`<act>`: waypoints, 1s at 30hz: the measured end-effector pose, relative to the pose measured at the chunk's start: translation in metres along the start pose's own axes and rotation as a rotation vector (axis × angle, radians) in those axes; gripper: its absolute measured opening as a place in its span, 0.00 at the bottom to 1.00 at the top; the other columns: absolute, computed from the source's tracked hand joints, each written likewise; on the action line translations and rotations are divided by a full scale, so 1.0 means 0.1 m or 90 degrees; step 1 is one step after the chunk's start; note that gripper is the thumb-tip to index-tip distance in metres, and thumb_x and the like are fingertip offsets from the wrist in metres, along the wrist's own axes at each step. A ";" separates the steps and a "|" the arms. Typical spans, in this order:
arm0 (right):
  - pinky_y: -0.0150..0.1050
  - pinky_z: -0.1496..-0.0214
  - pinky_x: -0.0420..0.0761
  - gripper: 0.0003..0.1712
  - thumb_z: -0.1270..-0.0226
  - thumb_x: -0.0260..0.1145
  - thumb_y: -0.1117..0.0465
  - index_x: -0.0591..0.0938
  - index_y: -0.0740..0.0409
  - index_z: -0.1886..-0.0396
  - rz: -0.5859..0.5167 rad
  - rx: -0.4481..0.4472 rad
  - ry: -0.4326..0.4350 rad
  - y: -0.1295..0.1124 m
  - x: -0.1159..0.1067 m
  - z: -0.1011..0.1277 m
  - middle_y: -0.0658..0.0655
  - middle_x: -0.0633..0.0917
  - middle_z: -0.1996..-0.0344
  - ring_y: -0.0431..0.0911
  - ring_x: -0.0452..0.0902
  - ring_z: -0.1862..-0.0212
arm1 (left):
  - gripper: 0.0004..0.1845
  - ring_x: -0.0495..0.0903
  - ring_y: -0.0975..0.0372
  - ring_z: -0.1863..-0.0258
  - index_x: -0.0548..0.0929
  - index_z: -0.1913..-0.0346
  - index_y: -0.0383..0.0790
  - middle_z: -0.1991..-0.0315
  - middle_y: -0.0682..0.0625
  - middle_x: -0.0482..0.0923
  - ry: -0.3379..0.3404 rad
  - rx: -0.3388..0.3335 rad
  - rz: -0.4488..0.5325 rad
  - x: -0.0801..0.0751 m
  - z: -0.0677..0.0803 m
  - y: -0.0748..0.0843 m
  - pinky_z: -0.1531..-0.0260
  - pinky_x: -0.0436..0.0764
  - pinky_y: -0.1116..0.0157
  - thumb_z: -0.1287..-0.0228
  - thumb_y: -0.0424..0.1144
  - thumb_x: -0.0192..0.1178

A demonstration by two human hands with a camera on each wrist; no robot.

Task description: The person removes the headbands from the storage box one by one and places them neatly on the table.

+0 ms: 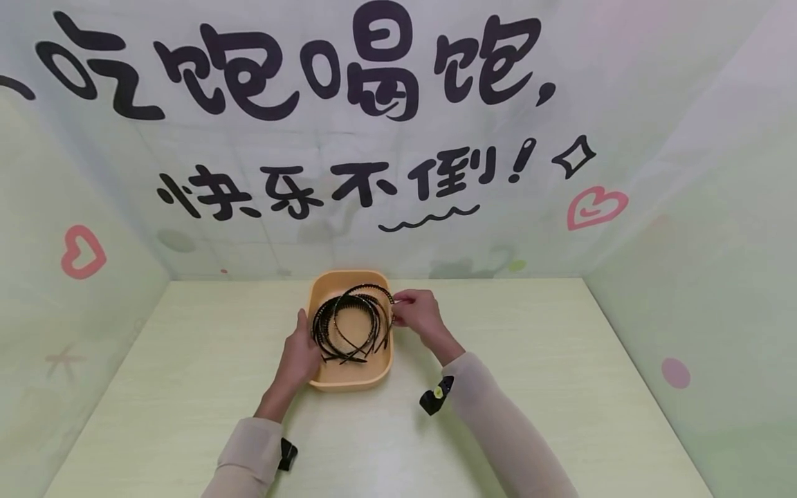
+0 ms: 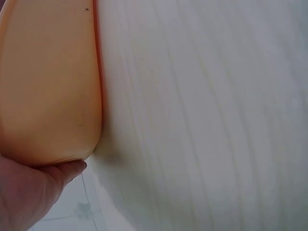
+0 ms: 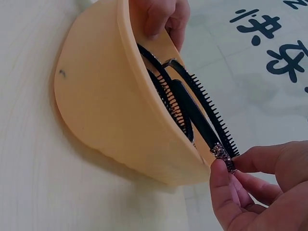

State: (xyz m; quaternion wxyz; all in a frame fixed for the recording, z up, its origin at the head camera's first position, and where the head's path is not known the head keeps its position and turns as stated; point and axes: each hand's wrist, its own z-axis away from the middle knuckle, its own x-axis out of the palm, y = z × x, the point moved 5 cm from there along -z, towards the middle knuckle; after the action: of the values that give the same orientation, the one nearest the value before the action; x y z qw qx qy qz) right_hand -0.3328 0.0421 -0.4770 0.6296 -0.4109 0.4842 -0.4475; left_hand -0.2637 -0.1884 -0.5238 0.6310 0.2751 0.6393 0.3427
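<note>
An orange plastic basin (image 1: 352, 377) stands on the pale green table and holds several black toothed headbands (image 1: 349, 325). My left hand (image 1: 301, 354) grips the basin's left rim, its fingers hooked over the edge (image 3: 159, 17). In the left wrist view only the basin's outer wall (image 2: 48, 82) and part of my left hand (image 2: 26, 195) show. My right hand (image 1: 400, 309) is at the basin's right rim. There it pinches the glittery end of one headband (image 3: 222, 155) between thumb and fingers (image 3: 219, 180). Its arc leans up over the rim.
The table (image 1: 535, 360) is boxed in by printed cloth walls at the back and both sides, with black lettering and pink hearts (image 1: 594, 206). A black wrist strap (image 1: 436, 395) sits on my right sleeve.
</note>
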 end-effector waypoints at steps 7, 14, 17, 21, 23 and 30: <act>0.48 0.56 0.85 0.16 0.36 0.61 0.72 0.84 0.69 0.49 -0.012 0.030 0.004 0.07 -0.17 -0.02 0.70 0.85 0.59 0.40 0.81 0.76 | 0.41 0.76 0.48 0.63 0.34 0.23 0.27 0.47 0.20 0.72 -0.013 -0.010 0.010 0.02 0.02 0.00 0.49 0.73 0.53 0.35 0.23 0.39; 0.45 0.56 0.86 0.16 0.34 0.61 0.72 0.84 0.69 0.48 -0.025 0.048 0.015 0.11 -0.32 -0.07 0.71 0.85 0.55 0.40 0.81 0.74 | 0.40 0.68 0.57 0.80 0.33 0.23 0.29 0.71 0.32 0.75 -0.014 -0.011 -0.001 0.02 0.00 -0.01 0.61 0.75 0.57 0.34 0.24 0.39; 0.42 0.58 0.86 0.16 0.34 0.61 0.72 0.83 0.70 0.47 -0.034 0.049 0.018 0.09 -0.38 -0.09 0.72 0.84 0.54 0.40 0.81 0.74 | 0.40 0.72 0.55 0.75 0.34 0.23 0.28 0.67 0.30 0.76 -0.010 -0.009 -0.008 0.00 -0.01 -0.01 0.58 0.74 0.56 0.33 0.24 0.39; 0.36 0.64 0.85 0.16 0.34 0.61 0.72 0.83 0.71 0.48 -0.041 0.054 0.028 0.10 -0.47 -0.10 0.71 0.85 0.56 0.41 0.81 0.73 | 0.41 0.73 0.52 0.71 0.33 0.23 0.28 0.65 0.28 0.76 -0.014 -0.016 -0.005 0.00 0.00 -0.02 0.53 0.73 0.54 0.34 0.24 0.39; 0.34 0.66 0.84 0.16 0.34 0.62 0.72 0.83 0.71 0.48 -0.041 0.056 0.036 0.11 -0.53 -0.11 0.71 0.85 0.56 0.40 0.81 0.73 | 0.41 0.72 0.53 0.73 0.34 0.23 0.28 0.70 0.30 0.75 -0.012 -0.014 -0.004 0.00 0.00 -0.01 0.53 0.73 0.54 0.35 0.24 0.40; 0.33 0.65 0.84 0.18 0.33 0.62 0.71 0.81 0.70 0.45 -0.047 0.068 0.036 0.19 -0.69 -0.16 0.74 0.82 0.49 0.42 0.83 0.70 | 0.40 0.76 0.49 0.64 0.34 0.23 0.27 0.65 0.27 0.76 -0.008 -0.006 -0.001 0.00 -0.01 0.00 0.50 0.73 0.53 0.34 0.24 0.39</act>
State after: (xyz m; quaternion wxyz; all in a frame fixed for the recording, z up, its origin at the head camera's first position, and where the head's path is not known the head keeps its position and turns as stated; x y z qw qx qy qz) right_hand -0.3548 0.1119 -0.4813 0.6199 -0.3814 0.4616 -0.5072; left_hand -0.2647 -0.1885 -0.5232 0.6365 0.2735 0.6341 0.3434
